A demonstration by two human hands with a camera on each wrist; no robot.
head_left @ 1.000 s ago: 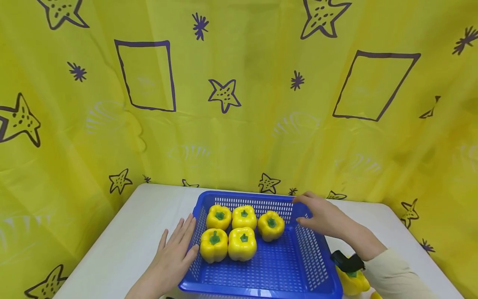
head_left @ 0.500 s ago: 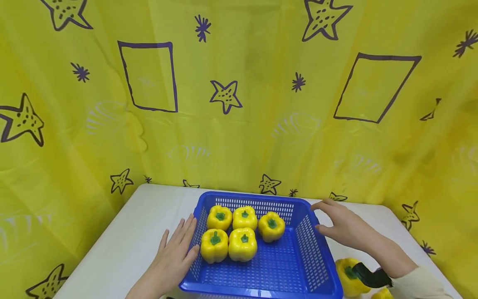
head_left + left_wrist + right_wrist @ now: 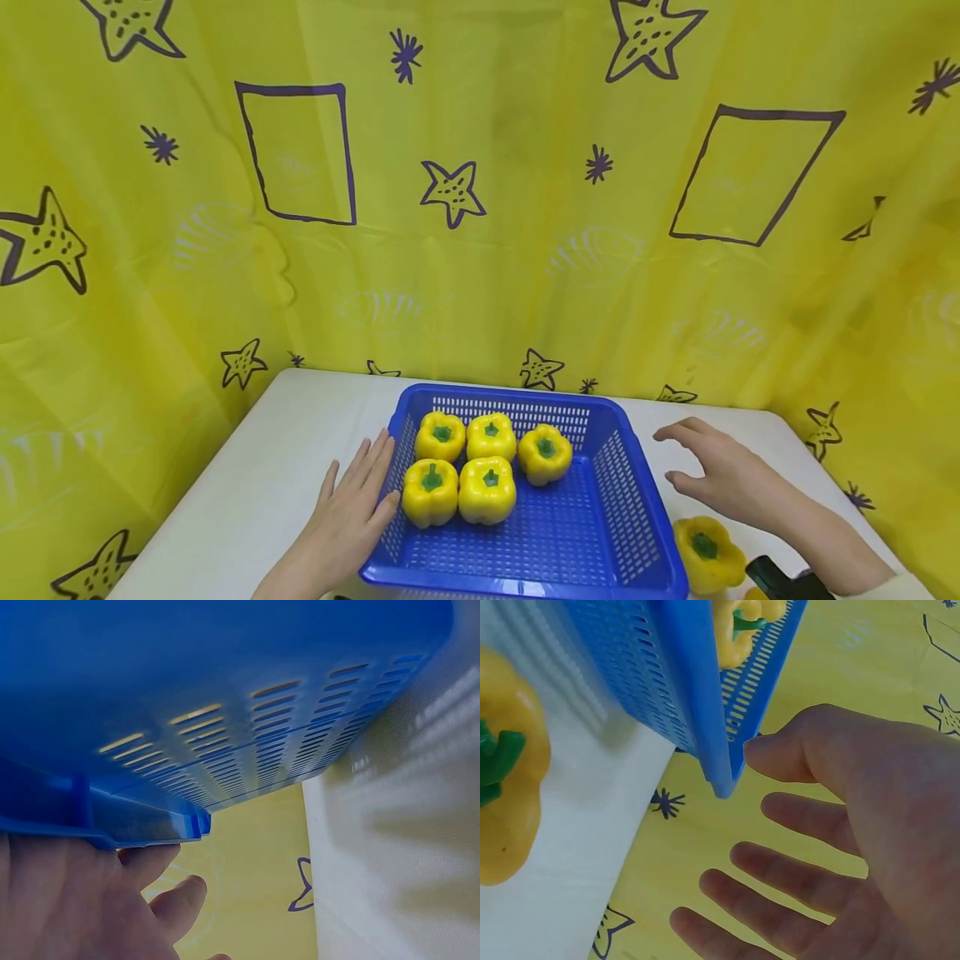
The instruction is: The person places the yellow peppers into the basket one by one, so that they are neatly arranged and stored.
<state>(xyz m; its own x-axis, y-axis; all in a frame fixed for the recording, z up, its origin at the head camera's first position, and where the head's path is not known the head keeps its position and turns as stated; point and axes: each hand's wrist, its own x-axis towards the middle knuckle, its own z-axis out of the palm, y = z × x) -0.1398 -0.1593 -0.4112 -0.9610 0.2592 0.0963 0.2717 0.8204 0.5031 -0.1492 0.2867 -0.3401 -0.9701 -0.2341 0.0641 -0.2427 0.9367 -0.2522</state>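
A blue plastic basket (image 3: 570,533) stands on the white table, with several yellow bell peppers (image 3: 487,492) grouped in its left and back part. My left hand (image 3: 345,508) rests on the basket's left rim, fingers straight; in the left wrist view the hand (image 3: 82,900) touches that rim from outside. To the right of the basket, my right hand (image 3: 720,471) hovers over the table, holding nothing, its fingers loosely bent. Nearest to it, outside the basket, lies another yellow bell pepper (image 3: 707,554). The right wrist view shows this pepper (image 3: 506,769) beside the basket wall (image 3: 690,682).
Part of one more yellow thing (image 3: 756,593) shows at the bottom edge, mostly hidden by the dark wrist camera (image 3: 783,579). A yellow curtain (image 3: 480,275) with starfish drawings hangs behind and at both sides of the white table (image 3: 300,417).
My right hand has left the basket's inner right back corner and moved right, out past the rim, uncovering the pepper outside. The left hand and the peppers in the basket have stayed in place.
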